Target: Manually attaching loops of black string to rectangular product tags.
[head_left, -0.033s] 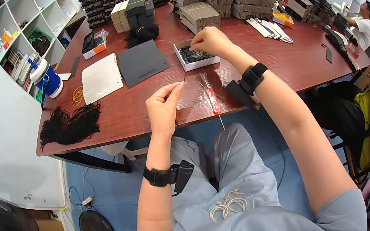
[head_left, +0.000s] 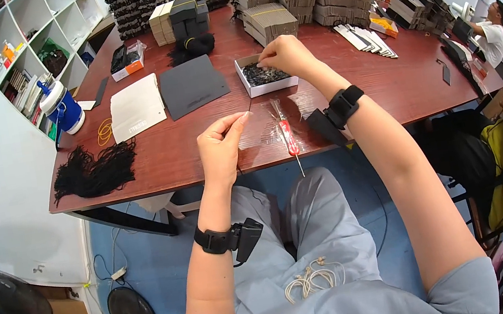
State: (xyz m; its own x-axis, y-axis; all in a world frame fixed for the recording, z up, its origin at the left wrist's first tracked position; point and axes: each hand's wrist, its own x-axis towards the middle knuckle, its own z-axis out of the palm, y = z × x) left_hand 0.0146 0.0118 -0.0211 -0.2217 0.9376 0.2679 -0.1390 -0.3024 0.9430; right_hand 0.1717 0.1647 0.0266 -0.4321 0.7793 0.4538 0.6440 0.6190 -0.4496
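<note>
My left hand (head_left: pixel 224 145) hovers over the near table edge with thumb and index finger pinched; what they hold, if anything, is too small to make out. My right hand (head_left: pixel 287 59) reaches into a small white box (head_left: pixel 273 87) filled with small black pieces (head_left: pixel 265 75). Its fingertips are drawn together at the contents, and whatever lies between them is hidden. Between my hands and toward me lies a red-handled tool (head_left: pixel 289 138) with a thin metal shaft that sticks out past the table edge. Crumpled clear plastic (head_left: pixel 274 133) is beside it.
Left of my hands lie a dark grey sheet (head_left: pixel 192 88), a cream sheet (head_left: pixel 137 109), a bundle of black cords (head_left: pixel 94 171) and a blue-white jug (head_left: pixel 62 107). Stacks of grey cards (head_left: pixel 270 21) stand at the back. White strips (head_left: pixel 366 42) lie right. Other people sit around the table.
</note>
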